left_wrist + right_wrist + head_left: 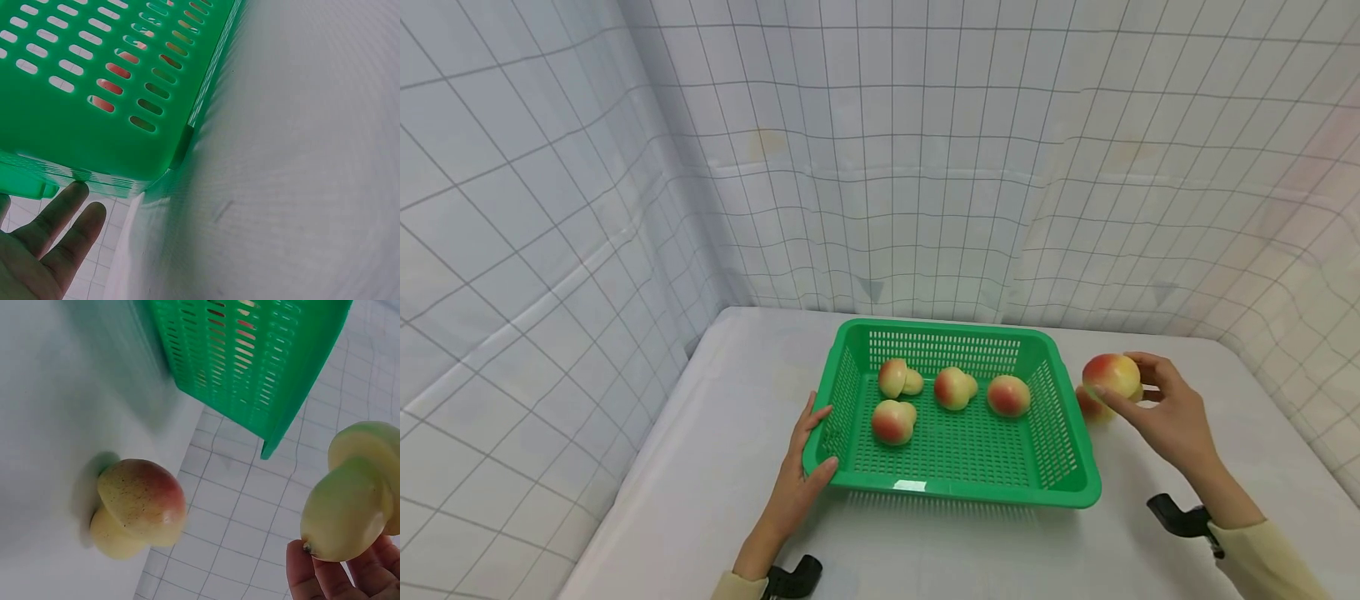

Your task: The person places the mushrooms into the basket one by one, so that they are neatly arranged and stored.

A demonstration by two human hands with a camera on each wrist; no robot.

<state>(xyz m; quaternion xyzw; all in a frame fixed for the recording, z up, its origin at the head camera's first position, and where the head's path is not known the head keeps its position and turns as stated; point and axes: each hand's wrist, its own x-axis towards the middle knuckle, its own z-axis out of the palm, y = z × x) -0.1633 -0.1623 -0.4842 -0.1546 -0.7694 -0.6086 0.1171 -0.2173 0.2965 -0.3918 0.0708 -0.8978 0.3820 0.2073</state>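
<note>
My left hand (797, 475) rests at the near left corner of a green plastic basket (985, 493), its thumb and a fingertip over the rim. The left wrist view shows two fairly straight fingers (62, 237) beside the basket wall. At right, outside the basket, my right hand (1176, 408) holds a mushroom (1111, 375) with a red-yellow cap above the table. The right wrist view shows this held mushroom's pale stem (347, 512), fingertips against it. Another mushroom (142, 503) lies below on the table, partly hidden in the head view.
Inside the basket lie several similar mushrooms, such as one at the near left (892, 422) and one at the right (1008, 396). A white cloth covers the table (737, 375). White grid-patterned curtains (880, 167) hang behind and on both sides.
</note>
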